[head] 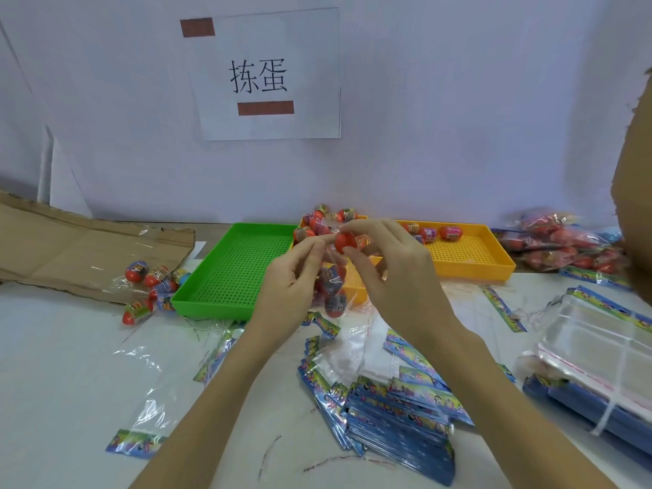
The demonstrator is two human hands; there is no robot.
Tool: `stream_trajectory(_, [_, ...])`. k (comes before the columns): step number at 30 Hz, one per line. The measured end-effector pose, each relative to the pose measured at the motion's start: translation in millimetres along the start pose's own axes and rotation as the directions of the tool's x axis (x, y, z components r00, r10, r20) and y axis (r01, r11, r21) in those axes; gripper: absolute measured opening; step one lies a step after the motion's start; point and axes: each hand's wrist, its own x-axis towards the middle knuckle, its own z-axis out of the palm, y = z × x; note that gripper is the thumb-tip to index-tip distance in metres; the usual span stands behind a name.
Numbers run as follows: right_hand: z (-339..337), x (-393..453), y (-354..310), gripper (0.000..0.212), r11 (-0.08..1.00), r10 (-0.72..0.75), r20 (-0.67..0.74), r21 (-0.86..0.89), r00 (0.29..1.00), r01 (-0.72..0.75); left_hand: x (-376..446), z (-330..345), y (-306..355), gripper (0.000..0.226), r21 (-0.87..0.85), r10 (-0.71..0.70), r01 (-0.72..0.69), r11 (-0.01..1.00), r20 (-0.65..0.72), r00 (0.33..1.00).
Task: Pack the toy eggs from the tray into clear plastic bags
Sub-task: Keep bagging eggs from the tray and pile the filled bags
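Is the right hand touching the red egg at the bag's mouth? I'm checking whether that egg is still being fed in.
Touching. The head view shows the right hand pinching the red egg between thumb and fingertips at the clear bag mouth.

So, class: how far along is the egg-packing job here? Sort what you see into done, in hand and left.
Done: filled bags lie piled at the far right. In hand: the left hand holds a clear bag with eggs already inside, while the right hand pinches a red egg at its mouth. Left: eggs remain in the yellow tray, and empty bags wait.
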Motion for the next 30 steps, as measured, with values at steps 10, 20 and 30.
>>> stream_trajectory(10, [-2.1, 0.3, -3.3, 0.014, 0.963, 0.237, -0.022, 0.136, 0.971, -0.232, -2.7, 3.2, 1.4, 0.03, -0.17, -0.067, 0.079, 0.982, 0.071, 0.995])
stream_trajectory(20, [-0.6, -3.5, -2.4, 0.026, 0.994, 0.092, 0.164, 0.041, 0.982, -0.1, -0.3, 3.5, -2.0, 0.031, -0.28, -0.15, 0.159, 0.947, 0.054, 0.987])
stream_trajectory(30, [5.7, -3.4, -11.6, 0.074, 0.904, 0.371, 0.111, 0.186, 0.922, -0.386, 2.7, -2.5, 0.6, 0.034, -0.47, -0.309, 0.256, 0.845, -0.038, 0.95])
